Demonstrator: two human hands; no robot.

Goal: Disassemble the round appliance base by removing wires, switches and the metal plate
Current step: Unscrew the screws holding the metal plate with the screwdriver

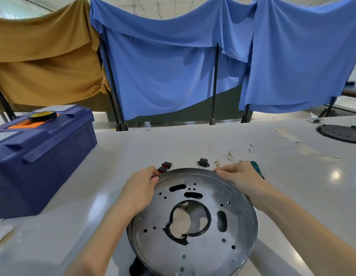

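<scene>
A round metal plate (211,238) with several holes and a black-edged centre opening is tilted up off the table in front of me. My left hand (142,186) pinches its far left rim. My right hand (240,177) grips the far right rim, with a green-handled tool (256,168) sticking out from behind that hand. Two black and red switches (164,167) lie on the table just beyond the left hand. A black socket part (203,162) and thin loose wires (232,154) lie beyond the plate. A dark part (137,267) shows under the plate's near left edge.
A dark blue toolbox (39,156) with a roll of tape (42,115) on its lid stands at the left. A black round cover (341,133) lies at the far right. Blue and tan cloths (173,66) hang behind the white table (292,186).
</scene>
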